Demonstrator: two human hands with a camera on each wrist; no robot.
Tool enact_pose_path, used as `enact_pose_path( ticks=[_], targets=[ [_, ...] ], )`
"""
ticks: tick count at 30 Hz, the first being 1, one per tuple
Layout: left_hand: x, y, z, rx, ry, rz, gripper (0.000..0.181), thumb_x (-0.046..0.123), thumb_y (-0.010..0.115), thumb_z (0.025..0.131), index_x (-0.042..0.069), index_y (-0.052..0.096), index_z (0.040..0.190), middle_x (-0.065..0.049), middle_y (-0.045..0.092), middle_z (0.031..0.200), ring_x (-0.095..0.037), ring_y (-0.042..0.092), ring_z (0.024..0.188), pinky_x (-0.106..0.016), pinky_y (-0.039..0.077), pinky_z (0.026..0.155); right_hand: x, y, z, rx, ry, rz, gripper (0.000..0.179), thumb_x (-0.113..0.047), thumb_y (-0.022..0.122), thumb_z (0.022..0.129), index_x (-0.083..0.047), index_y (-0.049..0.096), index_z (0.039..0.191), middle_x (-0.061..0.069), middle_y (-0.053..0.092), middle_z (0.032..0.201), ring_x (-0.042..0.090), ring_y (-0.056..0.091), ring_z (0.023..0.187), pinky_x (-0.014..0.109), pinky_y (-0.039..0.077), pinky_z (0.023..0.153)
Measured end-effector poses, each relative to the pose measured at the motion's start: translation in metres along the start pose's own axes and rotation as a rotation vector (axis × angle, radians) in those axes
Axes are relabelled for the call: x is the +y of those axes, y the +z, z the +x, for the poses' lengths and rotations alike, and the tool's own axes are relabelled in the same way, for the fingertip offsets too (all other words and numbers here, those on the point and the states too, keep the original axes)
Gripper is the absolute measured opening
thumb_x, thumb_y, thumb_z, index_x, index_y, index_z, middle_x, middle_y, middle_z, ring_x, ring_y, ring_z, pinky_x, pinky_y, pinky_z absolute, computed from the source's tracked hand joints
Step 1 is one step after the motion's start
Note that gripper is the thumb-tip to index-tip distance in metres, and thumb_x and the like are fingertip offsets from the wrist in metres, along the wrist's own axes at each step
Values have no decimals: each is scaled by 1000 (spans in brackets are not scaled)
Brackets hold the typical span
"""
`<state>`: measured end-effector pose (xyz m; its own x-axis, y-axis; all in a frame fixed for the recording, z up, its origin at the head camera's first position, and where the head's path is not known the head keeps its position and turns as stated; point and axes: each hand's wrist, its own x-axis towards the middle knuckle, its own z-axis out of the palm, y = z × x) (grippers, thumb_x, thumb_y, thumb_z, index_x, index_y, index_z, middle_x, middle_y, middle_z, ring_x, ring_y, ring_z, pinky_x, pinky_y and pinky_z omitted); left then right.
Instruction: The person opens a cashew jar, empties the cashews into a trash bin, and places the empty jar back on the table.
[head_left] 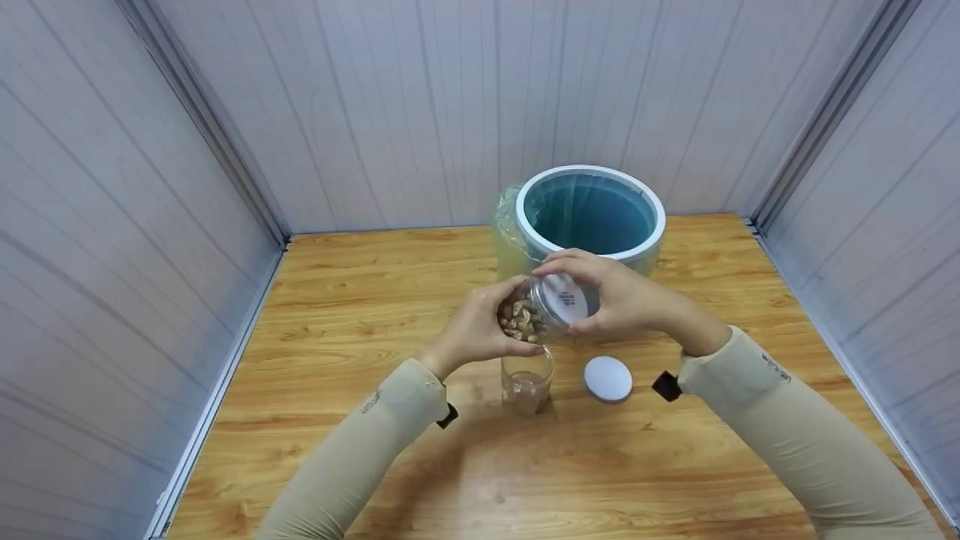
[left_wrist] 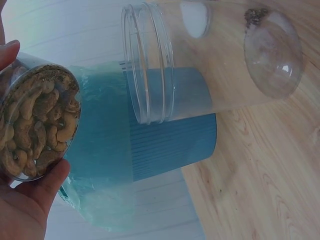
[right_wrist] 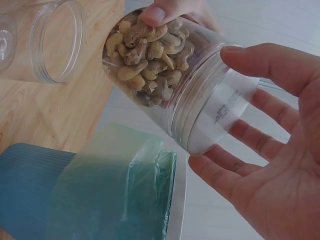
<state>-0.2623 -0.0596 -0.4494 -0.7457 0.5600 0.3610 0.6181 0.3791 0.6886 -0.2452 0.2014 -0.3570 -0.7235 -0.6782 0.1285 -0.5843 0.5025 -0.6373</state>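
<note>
A clear jar of cashews (head_left: 520,316) is held tilted above the table, its nuts lying toward the base. My left hand (head_left: 480,322) grips the jar around its lower body. At the other end, the fingers and thumb of my right hand (head_left: 626,296) are curled round the rim of the white-topped lid (right_wrist: 220,112), which sits on the jar's mouth. Beneath the hands stands a second clear jar (head_left: 527,382), upright and uncovered, with a small dark clump of bits (left_wrist: 256,17) at its bottom. Beside that jar a white round lid (head_left: 608,379) lies flat on the table.
Behind the hands stands a blue bin (head_left: 592,214) with a white rim and a translucent green liner bag (right_wrist: 115,185) hanging over its side. Light panel walls (head_left: 420,112) enclose the wooden table (head_left: 337,300) at the back and on both sides.
</note>
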Motion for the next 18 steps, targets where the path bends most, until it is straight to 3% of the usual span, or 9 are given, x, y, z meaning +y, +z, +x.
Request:
enact_pose_path(
  ticks=[18],
  targets=[
    [-4,-5,-3,26,-6,-27,90,28,105,70,11,62,147,-4,75,130,-14,70,114,-35,61,102,4,-6,-6,45,-36,-8,77,1,88,77,-13,64,149,13,55,158,35,52,139,57,52,105]
  ],
)
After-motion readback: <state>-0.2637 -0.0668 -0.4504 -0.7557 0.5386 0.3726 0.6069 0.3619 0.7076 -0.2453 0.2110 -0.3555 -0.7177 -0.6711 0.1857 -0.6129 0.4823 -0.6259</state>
